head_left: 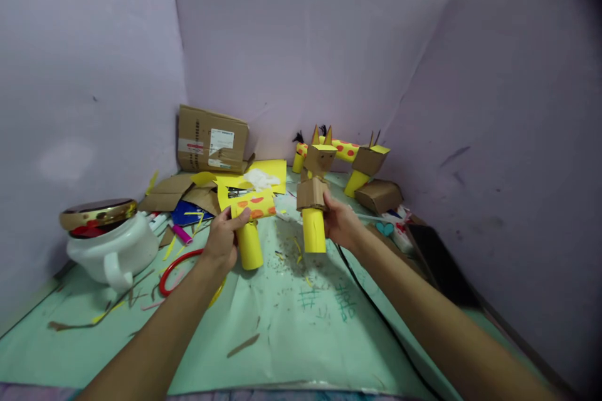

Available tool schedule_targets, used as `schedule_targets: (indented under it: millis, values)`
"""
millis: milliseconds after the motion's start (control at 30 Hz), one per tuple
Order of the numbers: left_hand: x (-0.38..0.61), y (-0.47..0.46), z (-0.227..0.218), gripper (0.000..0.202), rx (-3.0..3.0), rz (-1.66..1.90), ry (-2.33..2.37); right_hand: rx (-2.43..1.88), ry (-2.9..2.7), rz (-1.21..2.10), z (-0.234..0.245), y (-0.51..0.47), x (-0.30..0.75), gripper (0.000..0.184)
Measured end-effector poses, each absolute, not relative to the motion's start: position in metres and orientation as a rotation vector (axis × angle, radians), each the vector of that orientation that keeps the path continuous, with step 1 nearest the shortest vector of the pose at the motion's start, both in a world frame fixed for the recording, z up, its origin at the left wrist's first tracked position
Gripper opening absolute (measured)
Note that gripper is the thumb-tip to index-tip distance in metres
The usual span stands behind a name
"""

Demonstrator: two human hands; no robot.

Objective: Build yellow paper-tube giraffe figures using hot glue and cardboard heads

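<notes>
Left grip: the left grip (223, 238) is closed on the near end of a spotted yellow tube (256, 205), thumb on top and fingers wrapped behind.
Right grip: the right grip (341, 222) is closed from the side around a cardboard wrap (310, 194), fingers mostly hidden behind it.
Left piece: a plain yellow tube (249, 247) hangs from the spotted tube, just inward of the left grip and below it.
Right piece: a second yellow tube (313, 230) drops below the right grip. A cardboard head (320, 156) with two pointed ears sits above the grip, apparently joined to the wrap.
Axes: the spotted tube's long axis lies nearly level and points from the left grip towards the right one. Both plain tubes stand upright, open ends down. Whether they touch the desk (282, 338) I cannot tell.
Progress: each half looks assembled, but the two are held apart with a gap between the grips, so the joining seems not yet done.
Beyond the grips: a similar spotted figure (348, 150) stands against the back wall.
Outward of the left grip: a red ring (176, 269) lies just below it, with a white pot (110, 247) under a gold lid farther out.
Under the right forearm: a black cable (376, 313).
</notes>
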State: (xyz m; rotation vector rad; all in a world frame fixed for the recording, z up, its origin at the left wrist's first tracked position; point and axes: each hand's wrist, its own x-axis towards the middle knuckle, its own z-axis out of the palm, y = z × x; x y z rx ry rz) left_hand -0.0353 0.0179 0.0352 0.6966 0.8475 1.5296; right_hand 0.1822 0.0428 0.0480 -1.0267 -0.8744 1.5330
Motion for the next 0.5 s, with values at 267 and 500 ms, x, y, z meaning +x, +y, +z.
schedule_targets:
  millis: [267,500]
  values:
    - [-0.040,0.017,0.034,0.046,0.681,1.527,0.880,-1.315,-1.003,1.488,0.033,0.063,0.152,0.009]
    - [-0.040,0.020,0.030,0.044,0.627,1.524,0.900,-1.541,-1.120,1.170,0.058,0.054,0.192,0.017]
